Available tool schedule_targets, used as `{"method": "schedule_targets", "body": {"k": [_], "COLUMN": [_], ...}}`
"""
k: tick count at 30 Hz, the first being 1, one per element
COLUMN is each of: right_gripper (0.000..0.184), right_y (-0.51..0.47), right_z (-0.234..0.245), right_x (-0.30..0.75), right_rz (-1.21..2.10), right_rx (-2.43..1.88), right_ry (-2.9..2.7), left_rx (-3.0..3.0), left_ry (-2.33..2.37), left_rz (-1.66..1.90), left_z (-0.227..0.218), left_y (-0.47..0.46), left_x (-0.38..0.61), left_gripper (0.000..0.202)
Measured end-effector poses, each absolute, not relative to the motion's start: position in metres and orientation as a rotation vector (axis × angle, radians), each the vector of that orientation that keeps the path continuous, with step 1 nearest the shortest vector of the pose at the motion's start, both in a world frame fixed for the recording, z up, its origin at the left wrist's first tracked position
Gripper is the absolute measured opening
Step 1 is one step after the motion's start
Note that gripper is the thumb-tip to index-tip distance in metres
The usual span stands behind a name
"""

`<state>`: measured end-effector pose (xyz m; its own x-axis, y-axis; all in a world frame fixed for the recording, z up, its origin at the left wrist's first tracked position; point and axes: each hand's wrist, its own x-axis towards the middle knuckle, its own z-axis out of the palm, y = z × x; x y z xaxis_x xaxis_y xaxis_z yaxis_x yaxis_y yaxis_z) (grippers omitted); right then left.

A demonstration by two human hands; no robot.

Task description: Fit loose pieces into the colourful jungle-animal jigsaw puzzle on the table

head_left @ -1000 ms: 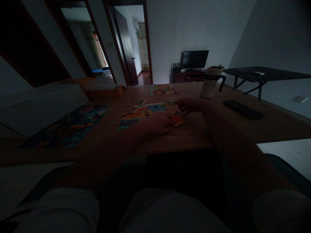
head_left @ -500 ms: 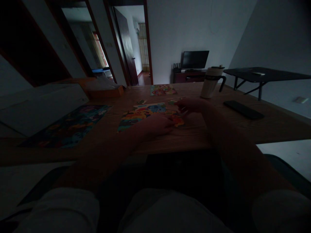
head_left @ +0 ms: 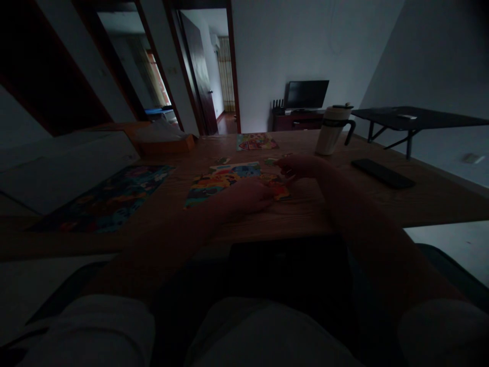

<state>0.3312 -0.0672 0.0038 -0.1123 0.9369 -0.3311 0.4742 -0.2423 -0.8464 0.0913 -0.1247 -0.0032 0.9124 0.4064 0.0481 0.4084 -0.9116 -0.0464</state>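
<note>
A colourful, partly assembled jigsaw puzzle [head_left: 208, 186] lies on the wooden table in front of me. My left hand [head_left: 255, 194] rests low over its near right part, fingers bent and drawn together; whatever is under them is hidden. Just beyond, my right hand [head_left: 300, 167] arches over the puzzle's right edge, its fingers curved with small gaps between them. I see nothing plainly held in it. A loose puzzle piece [head_left: 270, 161] lies by the right fingertips, and another small piece [head_left: 223, 161] sits at the puzzle's far edge. Dim light blurs the fingertips.
A dark colourful picture sheet [head_left: 110, 199] lies at left beside a white box [head_left: 64, 168]. Another printed picture [head_left: 256, 141] lies at the far edge. A handled tumbler [head_left: 329, 133] and a black phone-like slab [head_left: 382, 173] stand and lie at right. An orange box [head_left: 168, 147] sits back left.
Both hands stay almost where they were. The left fingers have shifted very slightly over the puzzle's right part; the puzzle and loose pieces look unmoved.
</note>
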Motion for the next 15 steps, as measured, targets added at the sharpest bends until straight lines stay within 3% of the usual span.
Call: {"method": "schedule_targets", "body": {"k": [10,15], "right_gripper": [0.023,0.027], "right_y": [-0.071,-0.065], "right_z": [0.007,0.002], "right_x": [0.327,0.331], "right_rz": [1.267,1.089], "right_rx": [-1.748,-1.911], "right_ry": [-1.549,-2.004], "left_rx": [-2.967,-2.966], "left_ry": [-0.832,-0.799], "left_rz": [-0.222,-0.207], "left_z": [-0.02,-0.02], "left_y": [-0.115,-0.115], "left_x": [0.102,0.1], "left_gripper": [0.044,0.043]}}
